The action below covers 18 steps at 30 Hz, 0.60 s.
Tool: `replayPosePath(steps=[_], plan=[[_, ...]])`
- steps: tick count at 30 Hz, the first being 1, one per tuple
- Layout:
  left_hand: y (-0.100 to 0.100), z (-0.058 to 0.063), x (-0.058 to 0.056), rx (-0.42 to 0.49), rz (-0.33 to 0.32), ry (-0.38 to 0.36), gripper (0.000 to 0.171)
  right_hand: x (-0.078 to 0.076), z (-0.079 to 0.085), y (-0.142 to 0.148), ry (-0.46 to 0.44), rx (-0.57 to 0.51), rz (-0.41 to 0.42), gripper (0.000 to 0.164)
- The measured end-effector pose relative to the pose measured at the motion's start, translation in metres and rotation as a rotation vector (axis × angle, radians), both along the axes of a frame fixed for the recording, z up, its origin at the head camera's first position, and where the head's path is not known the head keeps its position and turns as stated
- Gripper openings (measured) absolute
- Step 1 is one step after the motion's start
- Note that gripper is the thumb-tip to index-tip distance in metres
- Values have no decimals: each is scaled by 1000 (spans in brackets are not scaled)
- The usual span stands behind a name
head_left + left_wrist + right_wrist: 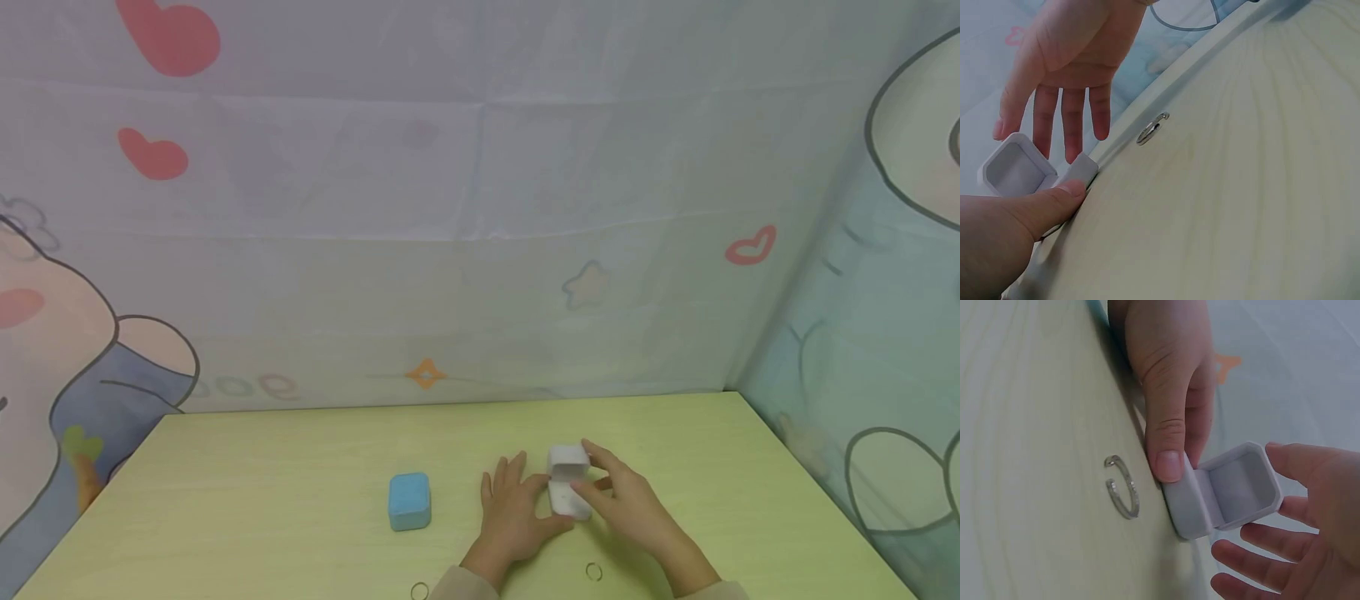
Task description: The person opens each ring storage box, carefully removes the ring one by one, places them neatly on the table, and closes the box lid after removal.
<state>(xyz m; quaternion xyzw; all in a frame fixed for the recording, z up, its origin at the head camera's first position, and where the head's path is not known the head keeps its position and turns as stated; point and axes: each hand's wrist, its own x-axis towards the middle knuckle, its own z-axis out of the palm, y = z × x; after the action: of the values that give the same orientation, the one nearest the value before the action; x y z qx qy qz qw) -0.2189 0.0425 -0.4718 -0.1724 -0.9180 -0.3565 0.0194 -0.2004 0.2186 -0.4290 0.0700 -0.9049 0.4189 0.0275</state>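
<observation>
A small white ring box [567, 455] stands with its lid raised on the table. My left hand [513, 518] grips its base; in the right wrist view the left thumb [1169, 464] presses on the base's front. My right hand [632, 505] holds the lid at its right side, thumb and index finger touching the rim. The lid's hollow inside [1241, 487] shows pale and bare. Just in front of the box lies a silver open-ended ring [1133, 499], also visible in the left wrist view. Part of the base is hidden behind the fingers.
A blue box [409, 502] with rounded corners sits left of my left hand. A second ring [412, 588] lies near the front edge, by the left sleeve [463, 585]. Behind the pale yellow table [285, 467] hangs a printed cloth [345, 183].
</observation>
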Motion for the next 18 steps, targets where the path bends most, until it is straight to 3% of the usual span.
replayPosePath(steps=[18], plan=[[0, 0, 1, 3, 6, 23, 58, -10, -18, 5, -84, -279, 13, 50]])
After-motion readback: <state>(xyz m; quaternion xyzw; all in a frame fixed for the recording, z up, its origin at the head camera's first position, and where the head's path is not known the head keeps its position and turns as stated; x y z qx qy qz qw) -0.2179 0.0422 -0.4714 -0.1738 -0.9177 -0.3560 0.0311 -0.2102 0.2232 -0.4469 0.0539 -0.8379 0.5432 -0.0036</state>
